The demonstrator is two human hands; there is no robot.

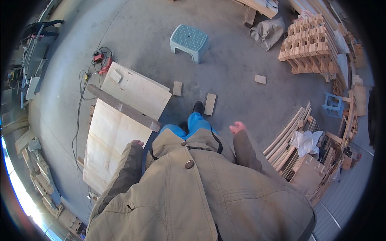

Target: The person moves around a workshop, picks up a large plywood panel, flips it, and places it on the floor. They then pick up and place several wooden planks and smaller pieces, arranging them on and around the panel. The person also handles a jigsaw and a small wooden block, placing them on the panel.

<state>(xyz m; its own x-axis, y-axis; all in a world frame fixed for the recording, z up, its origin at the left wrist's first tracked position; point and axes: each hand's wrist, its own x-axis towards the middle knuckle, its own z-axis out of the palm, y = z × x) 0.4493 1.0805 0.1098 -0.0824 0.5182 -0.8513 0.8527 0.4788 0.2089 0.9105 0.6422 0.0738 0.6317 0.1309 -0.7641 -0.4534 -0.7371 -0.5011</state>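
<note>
Overhead, left hand (137, 142) near plywood sheet (116, 132), right hand (237, 127) empty, fingers loosely curled.

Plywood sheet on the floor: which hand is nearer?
Left. The left hand is at the plywood sheet edge; the right hand hangs empty, well off to its right.

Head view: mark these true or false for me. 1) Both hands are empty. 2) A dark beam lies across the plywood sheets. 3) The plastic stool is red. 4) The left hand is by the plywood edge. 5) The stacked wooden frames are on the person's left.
1) True: the left hand and the right hand hold nothing.
2) True: the dark beam crosses the plywood sheets.
3) False: the plastic stool is pale blue-green.
4) True: it sits at the lower sheet's right edge.
5) False: the stacked wooden frames stand at the upper right.
</note>
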